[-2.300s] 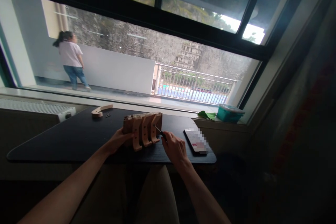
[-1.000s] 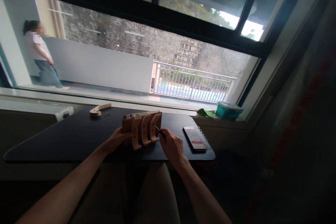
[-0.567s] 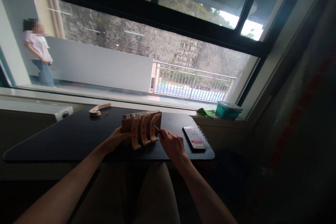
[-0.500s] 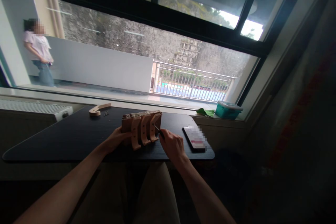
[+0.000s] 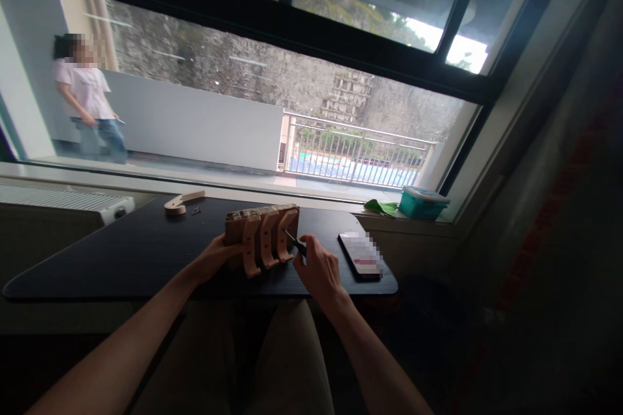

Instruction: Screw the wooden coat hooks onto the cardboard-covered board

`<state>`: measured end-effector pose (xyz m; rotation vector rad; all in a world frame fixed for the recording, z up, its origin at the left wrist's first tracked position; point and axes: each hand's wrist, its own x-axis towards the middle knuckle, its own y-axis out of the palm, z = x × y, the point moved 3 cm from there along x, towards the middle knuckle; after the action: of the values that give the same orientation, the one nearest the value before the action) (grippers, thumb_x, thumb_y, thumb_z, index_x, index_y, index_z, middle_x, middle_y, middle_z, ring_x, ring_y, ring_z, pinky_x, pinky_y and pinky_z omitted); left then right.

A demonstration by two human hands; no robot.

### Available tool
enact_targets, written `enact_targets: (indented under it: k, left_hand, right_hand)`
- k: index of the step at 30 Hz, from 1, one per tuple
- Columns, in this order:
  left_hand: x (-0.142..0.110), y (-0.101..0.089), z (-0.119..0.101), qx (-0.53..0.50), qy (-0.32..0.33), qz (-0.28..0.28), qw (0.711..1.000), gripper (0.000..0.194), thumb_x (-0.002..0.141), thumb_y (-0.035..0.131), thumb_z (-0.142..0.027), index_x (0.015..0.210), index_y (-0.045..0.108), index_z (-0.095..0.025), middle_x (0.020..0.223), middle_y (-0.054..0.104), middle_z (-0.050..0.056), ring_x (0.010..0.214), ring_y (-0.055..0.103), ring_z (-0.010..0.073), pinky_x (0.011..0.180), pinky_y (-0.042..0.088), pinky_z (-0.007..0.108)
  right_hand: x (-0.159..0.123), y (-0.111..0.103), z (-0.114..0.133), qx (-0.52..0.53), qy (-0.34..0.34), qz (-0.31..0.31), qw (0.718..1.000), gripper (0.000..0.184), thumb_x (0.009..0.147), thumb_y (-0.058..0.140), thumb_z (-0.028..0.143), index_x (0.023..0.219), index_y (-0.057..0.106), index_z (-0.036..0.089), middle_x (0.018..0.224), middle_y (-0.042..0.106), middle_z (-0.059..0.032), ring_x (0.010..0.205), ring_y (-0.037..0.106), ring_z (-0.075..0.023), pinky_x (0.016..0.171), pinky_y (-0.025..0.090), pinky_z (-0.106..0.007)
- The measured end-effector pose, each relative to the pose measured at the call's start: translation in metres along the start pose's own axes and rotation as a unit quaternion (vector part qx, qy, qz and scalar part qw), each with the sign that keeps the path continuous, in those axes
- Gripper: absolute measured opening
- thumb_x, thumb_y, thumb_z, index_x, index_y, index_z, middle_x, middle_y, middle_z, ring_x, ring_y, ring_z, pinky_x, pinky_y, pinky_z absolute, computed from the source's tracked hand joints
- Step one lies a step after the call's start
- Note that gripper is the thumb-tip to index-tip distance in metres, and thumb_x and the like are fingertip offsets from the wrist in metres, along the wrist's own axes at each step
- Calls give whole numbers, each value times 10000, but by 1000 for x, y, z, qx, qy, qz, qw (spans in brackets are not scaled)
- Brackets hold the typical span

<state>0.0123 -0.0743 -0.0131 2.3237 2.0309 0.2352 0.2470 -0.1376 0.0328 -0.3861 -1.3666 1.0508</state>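
Note:
My left hand (image 5: 217,256) grips the left end of a brown board (image 5: 235,231), which is held tilted up on the table. Three curved wooden hooks (image 5: 267,241) stand side by side on the board's near face, with dark holes along them. In my right hand (image 5: 316,265) is a screwdriver (image 5: 298,244) with a dark handle, its fingers closed around it. The thin shaft reaches the rightmost hook (image 5: 285,237); the exact contact at its tip is too small to tell. A loose wooden hook (image 5: 176,208) lies at the table's far left, beside a few small screws (image 5: 196,211).
The dark table (image 5: 121,259) has a phone (image 5: 357,255) on its right side. On the windowsill sit a teal box (image 5: 423,203) and a green cloth or leaf-like piece (image 5: 381,207). A radiator (image 5: 63,201) stands at left. Outside the window is a person (image 5: 90,97).
My right hand's fingers have shifted their hold on the screwdriver, showing more of its handle. The board and my left hand stay put. The person outside has moved right.

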Motion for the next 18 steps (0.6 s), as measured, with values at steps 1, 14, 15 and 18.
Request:
enact_targets:
  k: [1, 14, 15, 18]
  left_hand:
    - [0, 0, 0, -1, -1, 0, 1000, 474, 551, 822, -321, 967, 670, -151, 912, 745, 47, 800, 683, 217, 704, 531, 272]
    - [-2, 3, -2, -10, -11, -9, 1000, 497, 523, 835, -306, 967, 676, -148, 904, 746, 52, 787, 685, 216, 708, 538, 282]
    - [-2, 3, -2, -11, -11, -11, 1000, 498, 519, 836, -305, 962, 674, -145, 899, 746, 53, 786, 685, 217, 706, 538, 284]
    - [-1, 2, -2, -12, -10, -17, 1000, 512, 503, 842, -305, 951, 667, -130, 875, 745, 57, 785, 685, 226, 705, 539, 294]
  right_hand:
    - [0, -1, 0, -16, -14, -2, 1000, 187, 835, 501, 193, 1016, 544, 210, 902, 676, -7, 771, 631, -158, 595, 328, -260]
    - [-2, 4, -4, 1, -22, -26, 999, 96, 876, 523, 271, 929, 578, 213, 836, 694, 11, 742, 644, -151, 602, 321, -256]
    - [-3, 5, -5, 12, -6, -26, 1000, 110, 882, 512, 290, 937, 574, 217, 831, 698, 12, 733, 647, -154, 598, 319, -256]
    - [-4, 10, -6, 39, 36, -25, 998, 147, 896, 475, 340, 945, 559, 230, 815, 705, 12, 716, 652, -164, 592, 313, -256]
